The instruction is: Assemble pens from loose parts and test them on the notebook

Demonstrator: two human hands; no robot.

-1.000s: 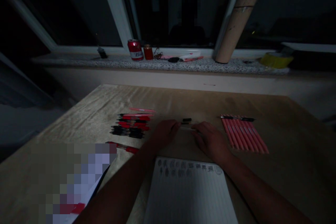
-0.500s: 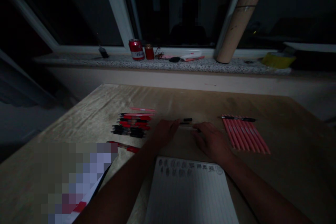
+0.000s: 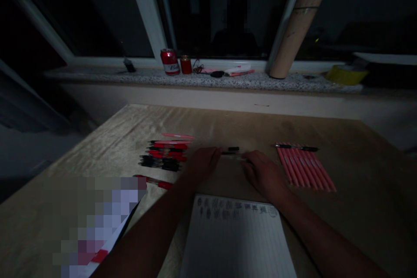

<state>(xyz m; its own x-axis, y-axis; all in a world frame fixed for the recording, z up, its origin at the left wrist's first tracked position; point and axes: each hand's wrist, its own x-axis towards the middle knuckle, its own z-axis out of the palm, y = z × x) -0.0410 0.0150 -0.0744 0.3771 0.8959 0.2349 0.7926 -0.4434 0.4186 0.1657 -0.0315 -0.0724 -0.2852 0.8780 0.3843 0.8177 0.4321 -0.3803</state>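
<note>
We see the left hand (image 3: 203,163) and the right hand (image 3: 264,171) facing each other low over the bench (image 3: 247,126), with a small gap between their fingertips. In that gap lies a slender dark pen part (image 3: 230,153), running crosswise from the left fingers toward the right ones; a paler, see-through strip (image 3: 233,158) shows just on its near side. The fingers of both hands are curled inward, but in this dim light we cannot tell how tightly they close, or whether they truly grip the pen part or only touch its ends. Just beyond the fingertips we find a short black piece (image 3: 233,148), apart from both hands.

To the left of the left fingers, we have a stack of red, black and pink pens (image 3: 167,154), with a single red pen (image 3: 156,181) lying nearer to us. To the right of the right fingers, a row of pink pens (image 3: 304,167) lies side by side, a black pen (image 3: 296,147) across its far end. On the near side of the fingers, between the forearms, we see a lined notebook (image 3: 237,243) with dark scribbles along its top. Well beyond the fingers, a red can (image 3: 170,61) stands on the speckled sill (image 3: 254,80).
</note>
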